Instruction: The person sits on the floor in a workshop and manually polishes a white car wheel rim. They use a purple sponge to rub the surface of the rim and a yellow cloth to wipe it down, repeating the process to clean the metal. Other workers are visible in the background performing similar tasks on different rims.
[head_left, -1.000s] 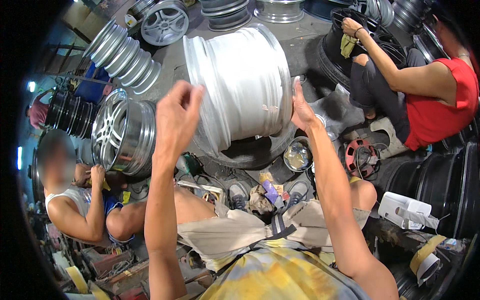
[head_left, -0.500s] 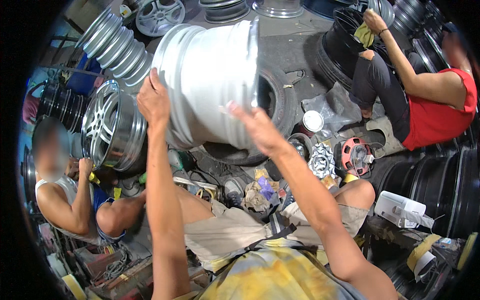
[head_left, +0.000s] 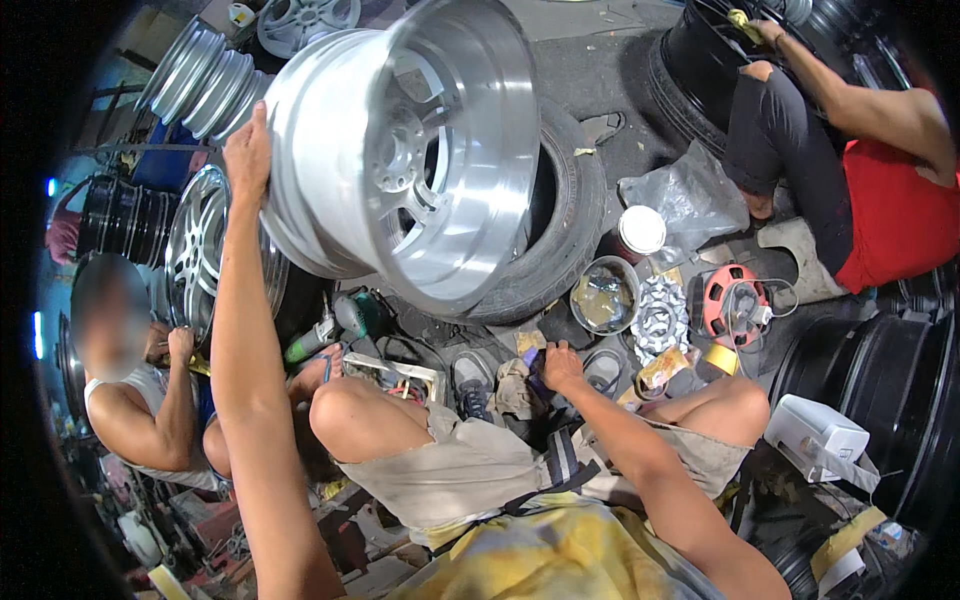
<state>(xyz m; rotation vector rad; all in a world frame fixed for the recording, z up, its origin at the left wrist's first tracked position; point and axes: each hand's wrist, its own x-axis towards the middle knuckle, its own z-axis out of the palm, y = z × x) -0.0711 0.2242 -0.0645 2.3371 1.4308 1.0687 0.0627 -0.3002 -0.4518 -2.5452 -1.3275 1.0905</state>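
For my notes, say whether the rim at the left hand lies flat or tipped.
Tipped: the silver rim has its open end facing right, not straight up.

We identify a grey floor (head_left: 590, 62) marked by darker patches. At the far left, we note a bluish wall (head_left: 56, 286) and two bright white lights: a short upper light (head_left: 51, 187) and a longer upright strip (head_left: 38, 335) below it.

red cable reel (head_left: 713, 306) | white-lidded can (head_left: 641, 231) | crumpled plastic sheet (head_left: 695, 195) | green power tool (head_left: 357, 312)
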